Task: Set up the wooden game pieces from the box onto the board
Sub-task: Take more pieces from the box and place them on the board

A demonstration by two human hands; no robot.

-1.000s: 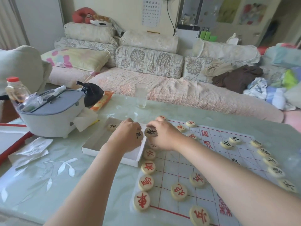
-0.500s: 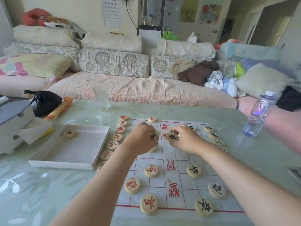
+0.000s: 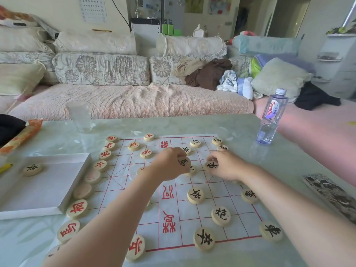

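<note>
A white paper board (image 3: 171, 211) with red grid lines lies on the table, with several round wooden pieces on it: red-lettered ones along its left edge, black-lettered ones to the right. My left hand (image 3: 169, 165) hovers over the board's middle and pinches a black-lettered piece (image 3: 184, 162). My right hand (image 3: 225, 166), close beside it, pinches another black-lettered piece (image 3: 211, 166). The shallow white box (image 3: 57, 189) sits left of the board and holds one black-lettered piece (image 3: 32, 169).
A water bottle (image 3: 271, 118) stands at the table's far right, an empty glass (image 3: 80, 116) at the far middle. A patterned flat object (image 3: 331, 195) lies at the right edge. An orange packet (image 3: 21, 135) lies at far left. A sofa runs behind the table.
Both hands, each carrying a piece, moved from over the box's edge rightward to above the middle of the board. The camera turned right, so the box and board slid left.
</note>
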